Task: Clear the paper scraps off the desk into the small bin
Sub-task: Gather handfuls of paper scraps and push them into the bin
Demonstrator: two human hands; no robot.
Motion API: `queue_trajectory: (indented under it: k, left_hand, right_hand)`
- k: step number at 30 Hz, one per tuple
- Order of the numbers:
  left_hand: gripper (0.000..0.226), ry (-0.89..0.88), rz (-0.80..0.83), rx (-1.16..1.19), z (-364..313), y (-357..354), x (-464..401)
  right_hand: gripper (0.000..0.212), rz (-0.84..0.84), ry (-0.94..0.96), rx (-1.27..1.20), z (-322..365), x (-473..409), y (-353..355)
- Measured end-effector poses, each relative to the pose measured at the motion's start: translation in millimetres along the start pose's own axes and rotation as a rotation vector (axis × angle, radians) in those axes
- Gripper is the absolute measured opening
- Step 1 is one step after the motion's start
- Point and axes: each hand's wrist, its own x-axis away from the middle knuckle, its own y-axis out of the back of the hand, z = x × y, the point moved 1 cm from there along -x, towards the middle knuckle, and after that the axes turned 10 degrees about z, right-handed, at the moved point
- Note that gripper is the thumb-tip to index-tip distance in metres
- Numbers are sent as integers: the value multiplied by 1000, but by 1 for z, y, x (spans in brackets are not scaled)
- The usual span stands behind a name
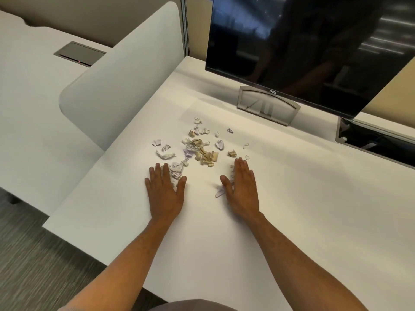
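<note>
Bare forearms, no sleeves; left hand (165, 191), right hand (242, 188).

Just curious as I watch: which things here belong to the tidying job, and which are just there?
Part of the job:
paper scraps
desk
left hand
right hand
The bin is not in view.

Just there:
monitor
monitor stand
side partition

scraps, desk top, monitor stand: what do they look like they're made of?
Scraps: paper, crumpled and creased; some white with printed or inked marks, some tan, possibly kraft or tissue.
Desk: smooth matte off-white top, likely laminate; no grain, no glare.
Monitor stand: silver-grey with a satin sheen, either brushed metal or painted plastic; the picture cannot settle which.
</note>
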Motion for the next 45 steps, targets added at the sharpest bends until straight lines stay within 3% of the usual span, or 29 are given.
queue_trajectory:
  k: [4, 7, 12, 16, 22, 26, 33, 40, 42, 45]
  left_hand:
    - [75, -157, 103, 36, -10, -3, -9]
    - [66, -297, 47, 89, -17, 4, -15]
    - [61, -165, -98, 143, -4, 24, -55]
    - [63, -86, -6, 124, 5, 35, -89]
    - [78, -171, 195, 142, 6, 31, -101]
    - [73, -290, 280, 203, -3, 26, -80]
    - [46, -447, 410, 229, -18, 16, -31]
    - [42, -315, 416, 524, -29, 28, 6]
    - [48, -300, 385, 481, -21, 37, 6]
    - [79, -280, 361, 192, -4, 56, 0]
  right_hand:
    - [72, -62, -48, -60, -8, -20, 15]
    - [73, -67, -78, -40, -14, -39, 26]
    - [79, -4, -136, 9, -22, -69, 37]
    - [76, 125, -57, 51, -21, -85, 38]
    - [71, 193, 58, 77, -15, -73, 25]
    - [66, 238, 134, 49, -13, -59, 23]
    - [70, 282, 257, 143, -13, -22, 11]
    - [59, 268, 232, -65, -7, 17, 10]
    - [64, 187, 181, -113, -7, 23, 18]
    - [79, 115, 68, -39, -11, 30, 33]
